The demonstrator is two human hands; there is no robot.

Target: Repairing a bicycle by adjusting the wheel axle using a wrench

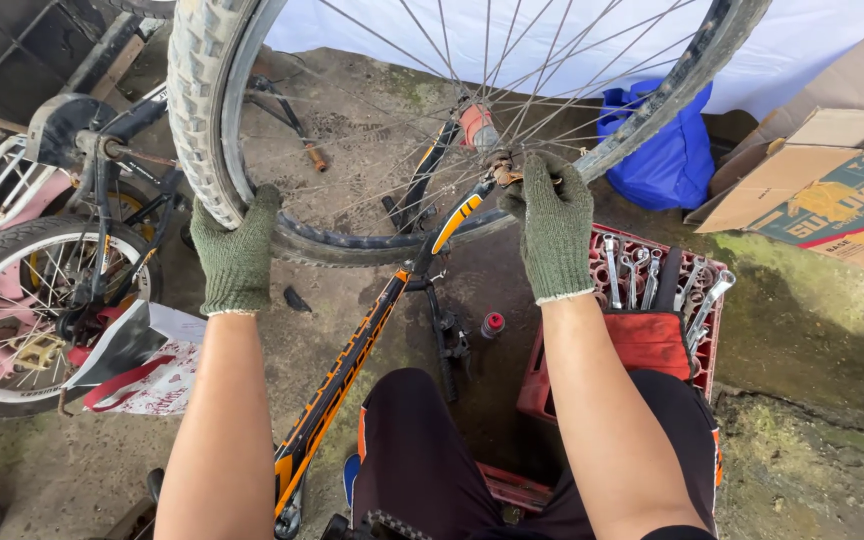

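Observation:
An upside-down black and orange bicycle frame (347, 360) carries a spoked wheel with a knobbly tyre (202, 110). My left hand (237, 250), in a green knit glove, grips the tyre at its lower left. Wearing the same kind of glove, my right hand (552, 225) is closed on the wheel's hub axle (502, 172) where it meets the frame end. My knees in dark shorts show at the bottom.
A red crate (697, 345) of spanners stands at my right knee. A blue bag (662, 150) and cardboard boxes (832, 180) lie at the right. A small pink and white bicycle (22, 290) stands at the left, beside a white bag (147, 375). A small red-capped bottle (492, 324) sits on the concrete.

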